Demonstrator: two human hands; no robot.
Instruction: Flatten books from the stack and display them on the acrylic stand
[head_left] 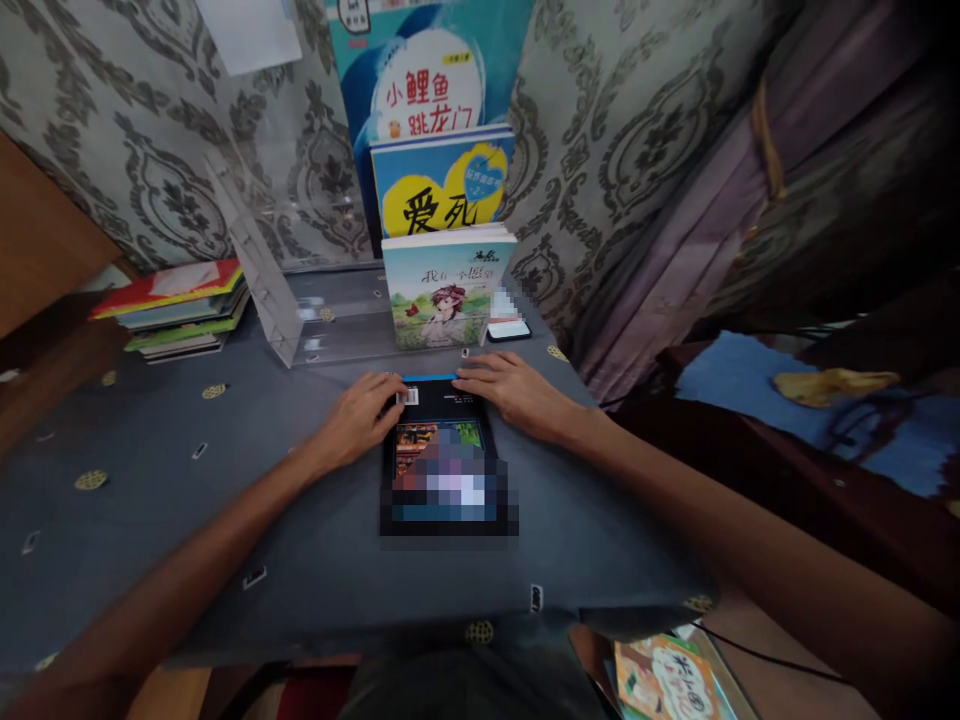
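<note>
A dark book point(439, 405) lies on the cloth-covered table, with a barcode near its far left corner and a coloured picture on its cover, partly blurred out. My left hand point(365, 415) is at the book's far left corner, fingers bent and the thumb on the cover by the barcode. My right hand point(517, 392) rests at the far right corner, its fingers stretched out and pointing left over the far edge. Just behind the book, a light green picture book point(446, 300) stands upright in a clear acrylic rack point(262, 270).
Taller books, one blue and yellow point(390, 185) and one teal point(356, 75), stand behind. A stack of books point(187, 310) lies at the left. A phone point(509, 328) sits right of the rack. An orange book point(664, 680) is below the table's right front edge.
</note>
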